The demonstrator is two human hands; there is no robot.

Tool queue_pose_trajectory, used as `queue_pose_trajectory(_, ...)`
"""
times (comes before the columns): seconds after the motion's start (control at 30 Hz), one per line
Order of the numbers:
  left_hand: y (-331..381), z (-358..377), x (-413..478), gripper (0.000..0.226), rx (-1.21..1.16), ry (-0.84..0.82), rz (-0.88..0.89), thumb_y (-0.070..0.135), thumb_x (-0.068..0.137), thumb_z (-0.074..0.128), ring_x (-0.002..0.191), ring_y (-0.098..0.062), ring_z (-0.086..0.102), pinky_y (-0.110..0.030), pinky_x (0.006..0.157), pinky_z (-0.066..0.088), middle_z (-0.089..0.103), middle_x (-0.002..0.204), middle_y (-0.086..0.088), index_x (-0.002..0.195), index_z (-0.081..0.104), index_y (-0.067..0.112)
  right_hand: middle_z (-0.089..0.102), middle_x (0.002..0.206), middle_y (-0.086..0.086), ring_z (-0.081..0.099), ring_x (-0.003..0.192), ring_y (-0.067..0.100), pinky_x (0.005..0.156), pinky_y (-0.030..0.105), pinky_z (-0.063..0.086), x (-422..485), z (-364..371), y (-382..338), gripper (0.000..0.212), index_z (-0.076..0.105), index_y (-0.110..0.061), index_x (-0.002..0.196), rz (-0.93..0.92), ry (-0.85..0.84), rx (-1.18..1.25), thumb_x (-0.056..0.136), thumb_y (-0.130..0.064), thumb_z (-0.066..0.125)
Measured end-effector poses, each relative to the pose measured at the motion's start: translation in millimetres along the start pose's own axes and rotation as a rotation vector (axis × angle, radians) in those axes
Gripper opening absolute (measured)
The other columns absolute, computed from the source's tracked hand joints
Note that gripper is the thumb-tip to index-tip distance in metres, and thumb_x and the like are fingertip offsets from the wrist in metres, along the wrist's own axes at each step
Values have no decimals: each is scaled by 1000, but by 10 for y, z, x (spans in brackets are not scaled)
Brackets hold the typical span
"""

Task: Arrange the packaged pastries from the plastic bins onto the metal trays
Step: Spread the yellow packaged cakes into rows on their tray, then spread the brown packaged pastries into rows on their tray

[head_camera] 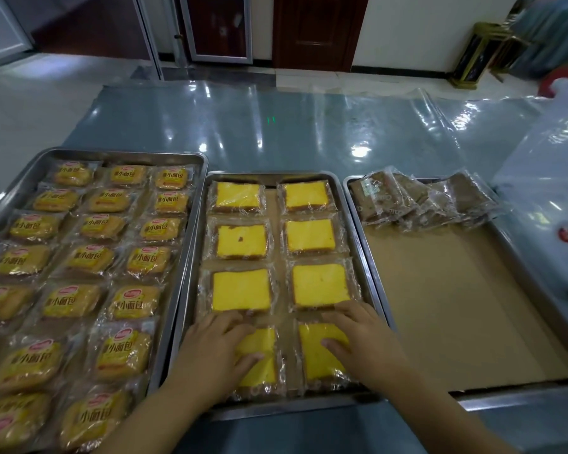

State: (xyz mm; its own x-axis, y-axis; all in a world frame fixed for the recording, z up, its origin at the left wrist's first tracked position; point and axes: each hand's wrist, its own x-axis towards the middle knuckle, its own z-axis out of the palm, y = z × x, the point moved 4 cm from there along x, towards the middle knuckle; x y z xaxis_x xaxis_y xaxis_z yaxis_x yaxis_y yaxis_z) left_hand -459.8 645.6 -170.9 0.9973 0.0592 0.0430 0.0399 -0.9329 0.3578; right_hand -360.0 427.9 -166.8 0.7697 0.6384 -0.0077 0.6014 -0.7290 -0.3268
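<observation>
1. A person's left hand (217, 352) and right hand (358, 339) lie flat and apart. Each presses a sponge-cake packet (322, 358) in the nearest row of the middle metal tray (276, 409), apparently squaring two neat columns.
2. The left tray (128, 154) is full of bread packets (89, 257). The right tray (512, 399) holds brown pastry packets (417, 201) at its far end only, so filling seems unfinished.

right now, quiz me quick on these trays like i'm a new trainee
1. The left hand and right hand rest in which tray? A) left B) middle C) right
2. True or false: the brown cake packs fill the right tray.
3. How many yellow cake slices lie in the middle tray?
Key: 1 B; 2 false, they sit only at its far end; 3 eight.
</observation>
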Motion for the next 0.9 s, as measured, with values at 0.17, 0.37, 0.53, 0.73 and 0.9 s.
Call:
queue_pose_trajectory(0.17, 40, 230, -205, 59, 88, -207, -52, 64, 80, 50, 139, -13, 16, -37, 109, 22, 21, 151, 10, 133, 44, 39, 30, 144, -9, 22, 134, 13, 105, 27, 30, -155, 118, 18, 52, 45, -30, 136, 9, -157, -91, 88, -48, 54)
queue_pose_trajectory(0.37, 35, 204, -262, 59, 56, -220, -63, 52, 81, 59, 139, -11, 13, -27, 112, 13, 18, 153, 11, 136, 41, 40, 29, 145, -4, 21, 135, 18, 107, 32, 29, -133, 118, 18, 54, 42, -29, 138, 3, -236, -139, 88, -45, 55)
queue_pose_trajectory(0.53, 73, 151, -205, 46, 21, -170, -74, 50, 83, 58, 132, -8, 27, -25, 108, 23, 34, 143, 15, 127, 52, 38, 37, 141, -9, 28, 132, 13, 103, 30, 34, -164, 31, 39, 47, 47, -31, 134, 1, -151, -43, 89, -43, 54)
queue_pose_trajectory(0.73, 192, 13, 22, 28, -172, -12, -41, 37, 83, 66, 107, -4, 48, -19, 88, 38, 54, 113, 18, 110, 65, 31, 56, 116, -11, 51, 105, 8, 81, 16, 41, -134, -234, 251, 28, 64, -27, 114, 44, 21, 95, 88, -38, 60)
queue_pose_trajectory(0.9, 256, 19, 454, 23, -283, -53, -35, 47, 85, 58, 100, 1, 48, -25, 83, 47, 53, 102, 25, 106, 61, 39, 58, 89, -17, 56, 79, 5, 70, 18, 45, -17, -432, 615, 13, 69, -29, 93, 214, 157, 227, 81, -33, 68)
